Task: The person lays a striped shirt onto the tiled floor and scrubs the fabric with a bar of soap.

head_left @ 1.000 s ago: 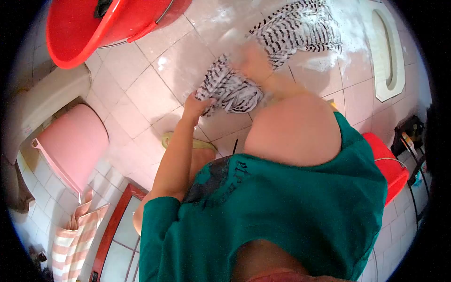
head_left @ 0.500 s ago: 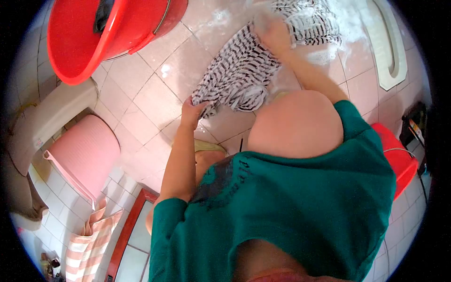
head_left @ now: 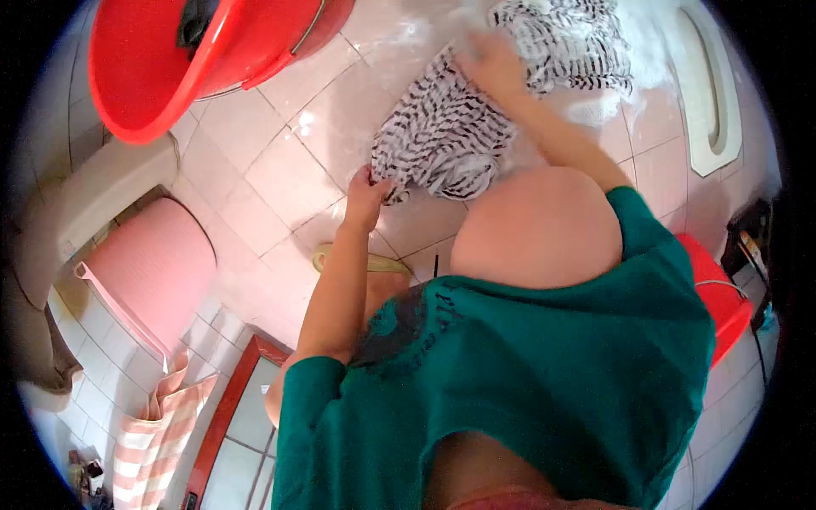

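A black-and-white patterned cloth lies bunched and wet on the pink tiled floor, with white suds around its far part. My left hand pinches the cloth's near left corner. Higher up, my right hand is on the middle of the cloth; it is smeared by motion, and what its fingers do cannot be made out.
A large red bucket with dark fabric inside stands at the upper left. Below it is a pink basket. A second red bucket is at the right, below a pale floor fixture. A striped cloth hangs lower left.
My left hand has shifted slightly right and up with the cloth's corner. The right hand has moved only a little, and the patterned cloth looks more bunched between the hands.
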{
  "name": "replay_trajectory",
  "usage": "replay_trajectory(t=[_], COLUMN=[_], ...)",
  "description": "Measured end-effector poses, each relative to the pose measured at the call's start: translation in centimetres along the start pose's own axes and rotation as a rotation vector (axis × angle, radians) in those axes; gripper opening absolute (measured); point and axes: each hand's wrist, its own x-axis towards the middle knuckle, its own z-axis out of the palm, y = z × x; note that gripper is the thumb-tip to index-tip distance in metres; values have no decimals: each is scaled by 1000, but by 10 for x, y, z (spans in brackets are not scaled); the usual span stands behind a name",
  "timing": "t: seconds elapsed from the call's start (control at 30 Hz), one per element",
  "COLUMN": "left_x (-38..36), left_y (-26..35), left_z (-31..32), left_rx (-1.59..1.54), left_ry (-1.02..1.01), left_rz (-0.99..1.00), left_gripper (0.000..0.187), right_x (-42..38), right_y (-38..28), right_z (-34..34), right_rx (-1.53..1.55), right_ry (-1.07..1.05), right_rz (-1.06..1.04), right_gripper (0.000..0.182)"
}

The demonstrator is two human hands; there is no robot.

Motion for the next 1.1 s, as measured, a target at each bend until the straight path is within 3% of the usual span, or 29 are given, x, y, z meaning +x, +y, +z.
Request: replay_trajectory(t=[0.07,0.1,0.17,0.2,0.27,0.3,0.33,0.37,0.43,0.53,0.57,0.6,0.63,0.7,0.73,0.77,0.8,0.83,0.87,0.9,0.97,1.0,1.07,1.1], left_x=[-2,-1,-2,-5,-12,-12,-14,-13,3,7,4,-2,-6,-6,-2,4,7,3,-11,-8,3,4,9,10], left_y=[0,-3,-12,-14,-14,-14,-12,-10,-18,-28,-22,-11,-6,-17,-18,-19,-24,-29,1,2,17,19,34,38], left_z=[8,5,-5,-9,-16,-18,-22,-24,-17,-11,-10,-6,-3,-7,-13,-17,-23,-28,-20,-22,-21,-12,-1,1], left_rx=[-71,-74,206,216,71,68,4,-55,-149,-50,-51,82,216,374,533,543,418,289,218,217,65,-19,-58,-83], left_ry=[-41,-32,-36,-41,99,100,73,40,64,75,77,117,157,164,167,155,272,389,297,295,218,210,205,202], left_rz=[-23,-25,45,44,-31,-39,-42,-37,45,105,111,72,29,6,4,17,22,14,-28,-26,-29,103,50,-17], left_gripper=[37,37,35,35,35,35,36,37,29,32,32,35,38,41,43,43,45,48,50,50,51,48,46,44], right_x=[-9,-45,-81,-77,-46,-9,11,31,48,29,13,-15,-51,-71,-64,-47,-30,-15,8,31,45,39,18,-4], right_y=[-56,-75,-110,-104,-69,-39,5,28,39,-15,-35,-56,-79,-113,-106,-90,-68,-27,15,28,49,44,1,-18], right_z=[-14,10,4,4,12,22,10,-11,-34,-18,-6,14,29,2,0,1,6,18,1,-29,-44,-41,-22,-7], right_rx=[257,388,489,489,127,-128,-55,-79,-85,-128,88,234,393,394,394,244,94,-40,22,-110,-74,-80,-147,125], right_ry=[-503,-550,-576,-571,-635,-974,-654,-502,-345,-344,-345,-508,-437,-871,-864,-817,-774,-643,-652,-525,-397,-394,-227,-229], right_rz=[202,-170,-717,-707,-619,-266,-67,92,113,238,104,30,-239,-546,-528,-551,-570,-423,-61,-18,141,139,296,267], right_gripper=[52,49,45,45,43,42,42,45,47,50,52,53,52,52,52,52,52,51,49,48,47,47,50,53])
